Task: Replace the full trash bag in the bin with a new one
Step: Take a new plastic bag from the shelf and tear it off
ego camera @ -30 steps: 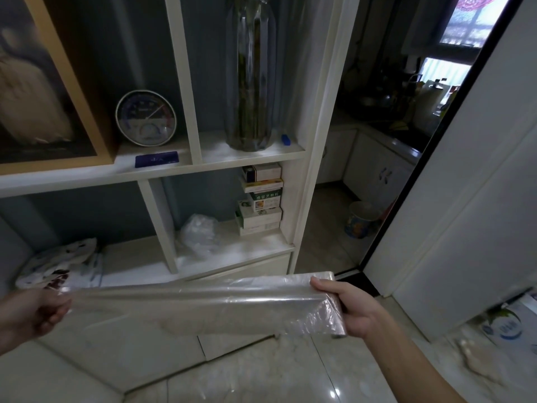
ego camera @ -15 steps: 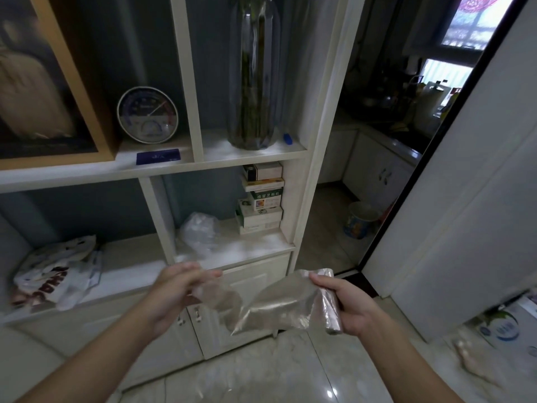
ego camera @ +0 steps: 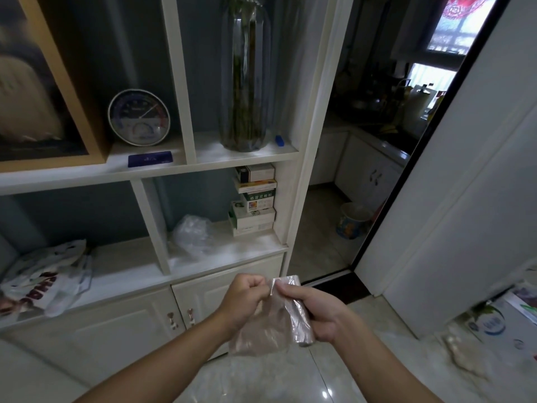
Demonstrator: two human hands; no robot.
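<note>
A roll of thin clear trash bags (ego camera: 299, 315) sits in my right hand (ego camera: 319, 312), which is closed around it in front of the white cabinet. A loose sheet of the new trash bag (ego camera: 258, 333) hangs slack from the roll between both hands. My left hand (ego camera: 244, 298) pinches the sheet's top edge right beside the roll, its fingers nearly touching my right thumb. Through the doorway, a small round bin (ego camera: 351, 221) stands on the kitchen floor.
A white shelf unit (ego camera: 232, 257) stands straight ahead with a crumpled clear bag (ego camera: 193, 235), stacked boxes (ego camera: 254, 199), a tall glass vase (ego camera: 247, 74) and a round gauge (ego camera: 139, 117). A printed shopping bag (ego camera: 43, 283) lies at left. A white door (ego camera: 465, 213) and boxes (ego camera: 494, 321) stand at right.
My left hand, which held the bag stretched out far to the left, has come in to the roll. The taut sheet has collapsed into a slack fold between my hands.
</note>
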